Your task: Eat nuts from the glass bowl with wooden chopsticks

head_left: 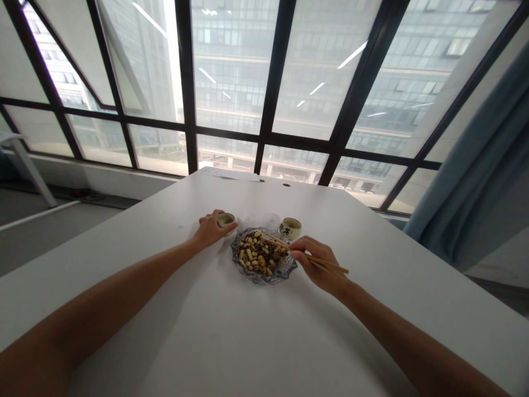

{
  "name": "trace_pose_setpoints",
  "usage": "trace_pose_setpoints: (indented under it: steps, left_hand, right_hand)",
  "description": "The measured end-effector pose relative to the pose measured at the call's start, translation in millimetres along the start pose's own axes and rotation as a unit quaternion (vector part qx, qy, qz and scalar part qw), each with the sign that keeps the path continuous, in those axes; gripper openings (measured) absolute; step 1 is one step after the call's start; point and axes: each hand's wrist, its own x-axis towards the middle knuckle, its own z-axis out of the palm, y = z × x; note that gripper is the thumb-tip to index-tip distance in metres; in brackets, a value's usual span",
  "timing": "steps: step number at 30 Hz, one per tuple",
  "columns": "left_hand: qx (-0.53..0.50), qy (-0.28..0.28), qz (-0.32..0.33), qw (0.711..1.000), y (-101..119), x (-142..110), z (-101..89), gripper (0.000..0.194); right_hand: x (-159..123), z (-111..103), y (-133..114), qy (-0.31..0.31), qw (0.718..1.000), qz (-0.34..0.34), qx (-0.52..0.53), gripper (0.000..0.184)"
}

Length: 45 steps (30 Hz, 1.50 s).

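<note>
A scalloped clear glass bowl [259,278] stands in the middle of the table, holding peanuts [261,259] in their shells mixed with dark seeds. My right hand [317,260] grips a pair of wooden chopsticks [328,264], whose tips reach over the bowl's far side. Whether the tips pinch anything is too small to tell. At the bowl's upper left, my left hand [210,229] is wrapped round a small pale green cup [226,219]. A matching cup [291,228] with dark characters stands behind the bowl on the right.
Two clear, see-through cups [247,219] stand between the green cups. White paper [231,175] and a small reddish-brown disc [286,185] lie at the white table's [256,342] far end, before the windows. A blue curtain [467,182] hangs at right.
</note>
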Motion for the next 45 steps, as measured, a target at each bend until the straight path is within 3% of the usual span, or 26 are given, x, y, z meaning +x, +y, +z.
trace_pose_setpoints:
  steps: [5,11,16,22,26,32,39,45]
  left_hand:
    - [-0.059,-0.022,-0.003,0.998,-0.4,-1.4,-2.3,0.060]
    - [-0.060,-0.009,0.005,0.998,-2.8,-0.4,-0.9,0.059]
    - [-0.063,-0.010,0.004,0.998,-3.6,-0.4,-0.6,0.060]
    - [-0.068,-0.016,0.001,0.998,-3.3,-0.4,-0.4,0.061]
    - [-0.062,-0.019,-0.005,0.998,-2.5,0.1,-0.7,0.062]
    - [-0.061,-0.021,-0.006,0.998,-3.2,0.5,-0.8,0.063]
    - [-0.063,-0.018,-0.006,0.998,-3.5,0.1,-0.6,0.064]
    - [-0.066,-0.019,-0.001,0.998,-3.8,0.3,-1.4,0.063]
  right_hand:
    - [0.4,0.6,-0.7,-0.019,1.000,-0.021,0.002,0.029]
    - [-0.7,1.0,-0.7,-0.040,0.998,-0.041,-0.013,0.025]
    - [-2.6,-0.6,-2.0,-0.008,0.999,-0.034,-0.033,0.033]
    - [-3.7,-5.3,-3.5,0.048,0.998,0.029,-0.015,0.049]
    - [-3.1,-5.4,0.4,0.078,0.990,0.095,0.073,0.052]
    - [-0.3,-7.7,4.0,0.072,0.972,0.167,0.150,0.054]
    - [2.0,-13.7,-1.8,0.033,0.985,0.119,0.118,0.052]
    - [5.7,-16.2,-10.9,-0.043,0.999,-0.011,-0.013,0.048]
